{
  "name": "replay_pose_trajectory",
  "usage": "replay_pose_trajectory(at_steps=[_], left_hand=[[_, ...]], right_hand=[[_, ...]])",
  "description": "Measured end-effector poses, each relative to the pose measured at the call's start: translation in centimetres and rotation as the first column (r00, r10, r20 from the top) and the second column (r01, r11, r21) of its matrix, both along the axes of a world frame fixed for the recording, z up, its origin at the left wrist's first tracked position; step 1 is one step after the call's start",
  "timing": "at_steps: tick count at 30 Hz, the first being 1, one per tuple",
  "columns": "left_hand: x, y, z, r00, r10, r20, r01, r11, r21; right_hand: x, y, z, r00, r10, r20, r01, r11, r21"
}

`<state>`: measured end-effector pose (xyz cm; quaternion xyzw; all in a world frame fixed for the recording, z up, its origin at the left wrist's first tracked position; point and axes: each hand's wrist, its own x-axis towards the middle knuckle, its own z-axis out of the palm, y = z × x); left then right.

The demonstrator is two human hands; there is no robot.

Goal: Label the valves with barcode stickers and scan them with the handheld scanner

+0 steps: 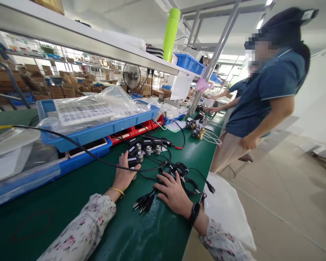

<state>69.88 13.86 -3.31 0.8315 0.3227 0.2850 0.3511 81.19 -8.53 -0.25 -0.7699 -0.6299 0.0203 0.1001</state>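
My left hand (125, 174) is closed round a black part with a silver metal end (132, 160), thumb on the near side and fingers on the far side. Beyond it stand several similar black parts with silver ends (148, 149), grouped on the green bench. My right hand (174, 193) rests with its fingers spread on a bundle of coiled black power cords (182, 171). The cords' plugs (145, 203) lie together on the bench between my two hands. Another plug (211, 188) hangs past the bench's right edge.
A blue tray (103, 129) with plastic bags sits over red bins (125, 135). A black cable (89, 154) arches across in front of it. Brass-ended parts (197, 132) lie farther along the bench (163, 232). A person in a blue shirt (271, 78) stands at right, beyond a white-covered seat (228, 206).
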Motion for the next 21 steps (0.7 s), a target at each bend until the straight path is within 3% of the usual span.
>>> replay_pose_trajectory(at_steps=[5, 11, 17, 21], left_hand=[[1.4, 0.0, -0.2, 0.999, -0.033, 0.003, 0.033, 0.999, 0.008], [4.0, -0.9, 0.0, 0.997, 0.047, 0.066, -0.047, 0.999, 0.006], [5.4, -1.7, 1.7, 0.991, 0.128, -0.029, -0.130, 0.988, -0.088], [3.8, -2.2, 3.0, 0.988, 0.086, -0.128, -0.110, 0.975, -0.194]], right_hand=[[3.5, 0.8, -0.2, 0.997, -0.011, 0.070, 0.011, 1.000, -0.009], [6.3, 2.0, -1.1, 0.989, -0.004, 0.151, 0.001, 1.000, 0.021], [8.8, 1.6, -4.5, 0.960, 0.040, 0.278, -0.080, 0.988, 0.135], [11.0, 2.2, -6.7, 0.936, 0.114, 0.334, -0.197, 0.954, 0.226]])
